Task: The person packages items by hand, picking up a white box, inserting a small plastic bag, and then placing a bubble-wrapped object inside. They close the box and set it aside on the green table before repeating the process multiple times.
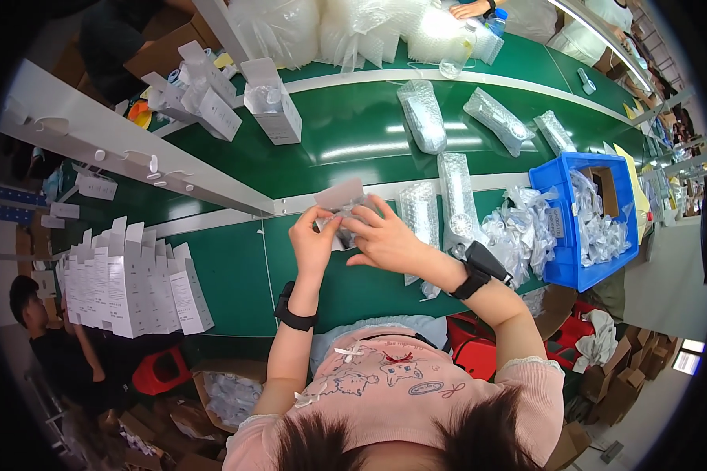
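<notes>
Dark hair hangs below fingers holding white box

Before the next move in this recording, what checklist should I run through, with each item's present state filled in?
1. Left hand on the white box: ok, fingers at its left side.
2. Right hand's exact hold: cannot tell, fingertips crowd the box.
3. Box closed: not ok, a flap stands up.
4. Box contents identifiable: cannot tell, fingers cover much.
5. Blue bin stocked: ok, bagged parts inside.
</notes>
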`<state>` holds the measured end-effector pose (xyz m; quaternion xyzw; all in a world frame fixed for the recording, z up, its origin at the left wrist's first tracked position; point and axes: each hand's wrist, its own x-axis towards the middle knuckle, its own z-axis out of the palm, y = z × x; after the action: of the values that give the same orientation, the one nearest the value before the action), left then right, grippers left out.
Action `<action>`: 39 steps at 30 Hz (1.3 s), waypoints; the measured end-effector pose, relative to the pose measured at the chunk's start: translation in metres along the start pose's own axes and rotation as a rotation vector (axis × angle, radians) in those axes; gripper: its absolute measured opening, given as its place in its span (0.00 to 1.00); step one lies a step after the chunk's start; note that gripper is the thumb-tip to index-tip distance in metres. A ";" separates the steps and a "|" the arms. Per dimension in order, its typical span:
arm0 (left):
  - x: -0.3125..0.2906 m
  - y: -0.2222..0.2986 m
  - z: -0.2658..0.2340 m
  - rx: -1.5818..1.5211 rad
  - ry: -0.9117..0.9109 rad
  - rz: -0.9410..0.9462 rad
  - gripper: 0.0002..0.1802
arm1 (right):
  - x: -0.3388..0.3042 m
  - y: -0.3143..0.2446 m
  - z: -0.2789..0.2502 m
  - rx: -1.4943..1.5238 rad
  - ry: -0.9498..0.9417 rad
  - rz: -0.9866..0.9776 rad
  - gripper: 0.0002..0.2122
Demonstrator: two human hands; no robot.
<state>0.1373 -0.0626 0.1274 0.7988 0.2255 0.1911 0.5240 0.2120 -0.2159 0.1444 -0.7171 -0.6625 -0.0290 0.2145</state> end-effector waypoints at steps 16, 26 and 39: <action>-0.085 -0.206 -0.284 1.424 0.071 -0.220 0.48 | 0.021 0.079 0.035 0.988 0.205 0.554 0.46; -0.134 -0.094 -0.106 1.052 0.025 -0.431 0.52 | 0.112 0.263 0.043 0.569 0.610 0.621 0.45; -0.080 -0.085 -0.121 -0.617 -0.022 -0.660 0.47 | 0.051 0.266 0.070 -0.064 -0.102 1.344 0.39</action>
<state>-0.0075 0.0133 0.0893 0.4925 0.3953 0.0635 0.7728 0.4571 -0.1520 0.0259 -0.9800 -0.0802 0.1248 0.1330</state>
